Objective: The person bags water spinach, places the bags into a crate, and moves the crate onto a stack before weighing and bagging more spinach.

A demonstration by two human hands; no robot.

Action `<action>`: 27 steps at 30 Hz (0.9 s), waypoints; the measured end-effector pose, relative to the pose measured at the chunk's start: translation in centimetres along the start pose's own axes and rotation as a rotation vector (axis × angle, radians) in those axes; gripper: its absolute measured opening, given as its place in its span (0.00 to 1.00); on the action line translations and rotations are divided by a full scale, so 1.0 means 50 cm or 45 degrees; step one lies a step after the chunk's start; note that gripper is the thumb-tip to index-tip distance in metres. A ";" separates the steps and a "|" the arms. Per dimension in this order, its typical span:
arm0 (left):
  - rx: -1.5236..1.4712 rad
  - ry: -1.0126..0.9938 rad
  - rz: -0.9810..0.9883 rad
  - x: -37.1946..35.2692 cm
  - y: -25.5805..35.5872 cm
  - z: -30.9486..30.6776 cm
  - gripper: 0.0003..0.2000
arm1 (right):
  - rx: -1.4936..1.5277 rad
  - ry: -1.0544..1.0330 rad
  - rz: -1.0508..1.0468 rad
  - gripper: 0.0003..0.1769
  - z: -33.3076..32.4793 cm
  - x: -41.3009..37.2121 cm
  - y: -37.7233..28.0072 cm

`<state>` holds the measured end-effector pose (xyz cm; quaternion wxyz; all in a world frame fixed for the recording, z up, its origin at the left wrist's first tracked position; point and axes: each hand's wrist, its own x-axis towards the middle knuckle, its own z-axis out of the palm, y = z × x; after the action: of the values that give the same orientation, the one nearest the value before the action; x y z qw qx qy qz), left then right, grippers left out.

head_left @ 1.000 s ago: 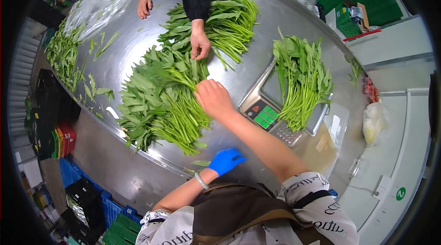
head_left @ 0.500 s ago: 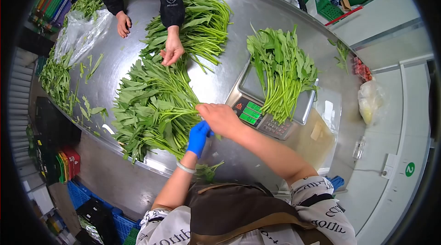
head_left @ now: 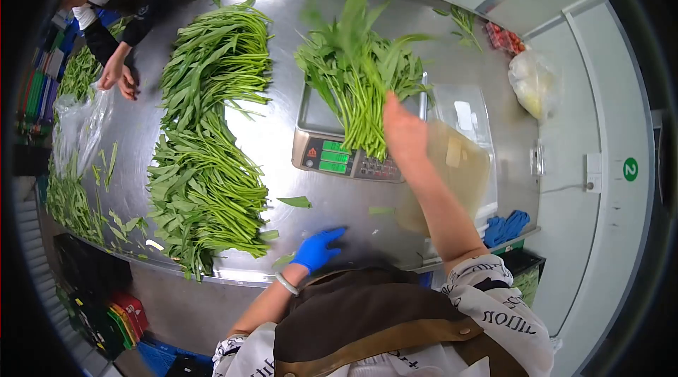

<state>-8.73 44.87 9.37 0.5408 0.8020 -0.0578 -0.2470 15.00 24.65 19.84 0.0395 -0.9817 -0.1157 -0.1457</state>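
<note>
My right hand (head_left: 404,133), bare, is closed at the right side of a bunch of water spinach (head_left: 360,94). A few stalks seem to be in its grip, with their leaves smeared by motion above the bunch. That bunch lies on the pan of a digital scale (head_left: 307,151) with green lit displays. Down by the table's near edge, my left hand (head_left: 318,248) wears a blue glove. Its fingers are stretched out and hold nothing. A loose leaf (head_left: 294,202) lies just beyond them. To the left, piles of water spinach (head_left: 208,193) run across the table.
Another person's hands (head_left: 120,77) are over a clear plastic bag (head_left: 81,122) at the far left. Loose greens (head_left: 67,197) line that edge. Right of the scale is a translucent lid (head_left: 470,165). Blue gloves (head_left: 506,227) and a bagged vegetable (head_left: 531,84) lie along the right side.
My right hand has moved from the left pile to the scale, carrying stalks. My left hand has let go and drawn back toward me. The other person has shifted left, and my view has turned.
</note>
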 end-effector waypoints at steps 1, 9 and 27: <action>-0.004 -0.076 -0.006 0.004 -0.009 0.009 0.09 | -0.005 -0.130 -0.014 0.20 0.023 -0.016 -0.002; -0.523 0.422 -0.288 0.083 0.040 -0.188 0.09 | 0.850 -0.112 0.481 0.22 -0.029 -0.073 0.134; -0.940 0.622 -0.227 0.582 0.217 -0.154 0.41 | 1.817 -0.268 0.988 0.41 0.222 0.061 0.032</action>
<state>22.04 36.44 11.63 0.7651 0.5919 0.2331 -0.1001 21.29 25.00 10.10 0.6913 -0.6991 0.1644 0.0800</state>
